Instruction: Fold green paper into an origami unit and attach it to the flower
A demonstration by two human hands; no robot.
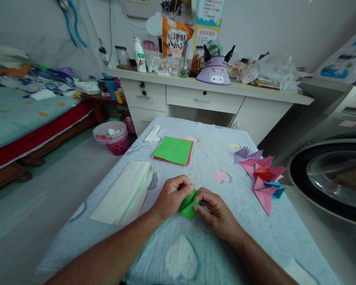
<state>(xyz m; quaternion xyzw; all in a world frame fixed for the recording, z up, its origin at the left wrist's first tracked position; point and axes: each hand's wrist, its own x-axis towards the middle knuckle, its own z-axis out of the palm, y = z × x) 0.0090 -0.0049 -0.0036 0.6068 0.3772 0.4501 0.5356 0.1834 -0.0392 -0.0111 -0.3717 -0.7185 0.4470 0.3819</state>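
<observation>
A small folded piece of green origami paper [189, 211] is between my two hands, low over the middle of the cloth-covered table [201, 241]. My left hand [175, 194] pinches its upper left part between thumb and fingers. On the right side, my right hand [213, 209] grips the other edge with thumb and forefinger. Some of the folds are hidden behind my fingers. Beyond the hands lies a stack of square coloured paper [173, 150], green on top with red showing at its edge.
Folded paper figures [264, 174] in purple, pink, red and blue sit at the table's right. A pale paper bag [123, 193] and a narrow white box [152, 134] lie left. Behind stands a cluttered white desk [201, 99]; a washing machine [332, 170] is at right, a bin [114, 138] at left.
</observation>
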